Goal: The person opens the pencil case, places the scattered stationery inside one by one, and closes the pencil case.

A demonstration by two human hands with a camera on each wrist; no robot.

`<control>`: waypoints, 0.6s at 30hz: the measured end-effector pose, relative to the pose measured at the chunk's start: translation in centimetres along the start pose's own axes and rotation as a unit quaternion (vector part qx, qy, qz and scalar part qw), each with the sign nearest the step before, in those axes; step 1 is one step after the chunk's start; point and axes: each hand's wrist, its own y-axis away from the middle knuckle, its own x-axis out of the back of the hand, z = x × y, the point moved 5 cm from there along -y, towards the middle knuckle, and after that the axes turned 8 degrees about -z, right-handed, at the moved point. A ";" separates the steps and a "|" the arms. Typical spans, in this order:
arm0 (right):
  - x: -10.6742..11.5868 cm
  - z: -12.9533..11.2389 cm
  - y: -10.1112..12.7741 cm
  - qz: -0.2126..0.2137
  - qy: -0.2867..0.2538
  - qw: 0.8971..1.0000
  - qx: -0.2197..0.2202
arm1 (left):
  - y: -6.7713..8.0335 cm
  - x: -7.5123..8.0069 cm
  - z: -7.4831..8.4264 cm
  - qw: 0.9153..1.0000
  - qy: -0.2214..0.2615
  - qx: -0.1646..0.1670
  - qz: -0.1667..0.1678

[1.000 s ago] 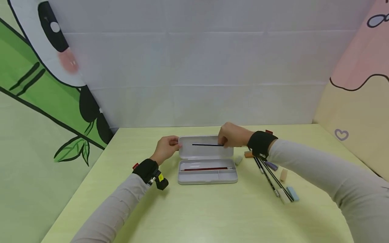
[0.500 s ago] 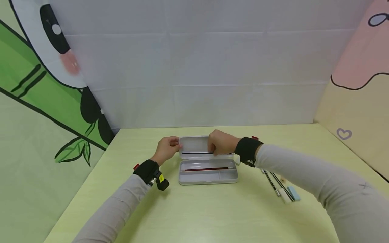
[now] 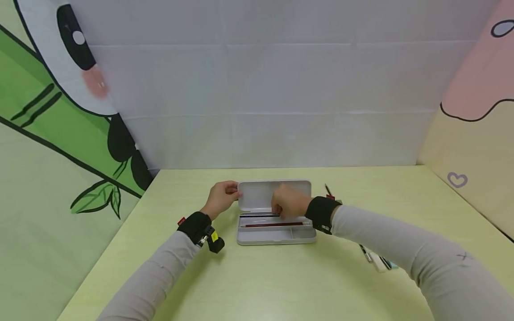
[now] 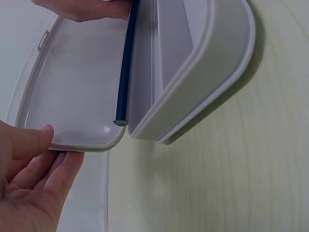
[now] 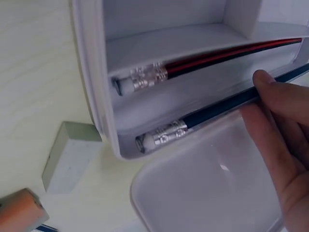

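2 pencils occupy the white pencil case (image 3: 276, 235) on the pale green table (image 3: 257, 276): a red-and-black pencil (image 5: 217, 57) lies in the middle channel, and a dark blue pencil (image 5: 212, 115) sits in the channel nearest the hinge, its metal ferrule and eraser end toward the case's right wall. From my remote station I read the right hand (image 3: 287, 206) as grasping this blue pencil, with the fingertips (image 5: 270, 92) pinched on the shaft just past the ferrule. The left hand (image 3: 221, 198) grips the left corner of the raised lid (image 4: 72, 96) between thumb and fingers, holding it propped up. I judge the blue pencil to be light, rigid and smooth-lacquered, so it can roll or slip in a loose pinch; the best hold is at mid-shaft, clear of the tip, which could snap. The lid looks like thin plastic and would likely flex if squeezed. Outside the case, a grey-green eraser (image 5: 70, 154) and an orange eraser (image 5: 21, 212) lie just beside its right end, and more pencils (image 3: 375, 258) lie under the right forearm.
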 end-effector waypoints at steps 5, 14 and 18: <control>-1.1 0.4 0.0 -0.002 -0.001 1.000 0.001 | 0.1 -0.2 0.3 1.000 0.000 -0.003 -0.003; -1.8 0.8 0.1 -0.034 -0.018 0.999 -0.012 | 0.0 -0.4 0.6 1.000 0.000 -0.004 -0.006; -1.9 1.0 0.0 -0.043 -0.022 0.999 -0.017 | 0.0 -0.4 0.6 1.000 -0.001 0.002 -0.006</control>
